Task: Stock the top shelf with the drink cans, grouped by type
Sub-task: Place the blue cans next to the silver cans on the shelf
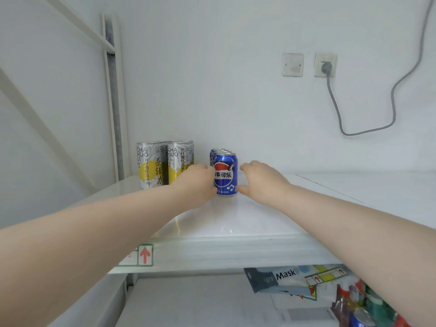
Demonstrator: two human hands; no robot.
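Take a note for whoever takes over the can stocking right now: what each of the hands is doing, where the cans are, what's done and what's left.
Left hand: fingers against the left side of the front blue cola can.
Right hand: open just right of that can, thumb near its base; contact unclear.
Top shelf: tea cans in two rows at back left; blue cola row beside them, with a gap between.
Done: both types grouped.
Left: probably squaring the front can; spare cans below may still go up.
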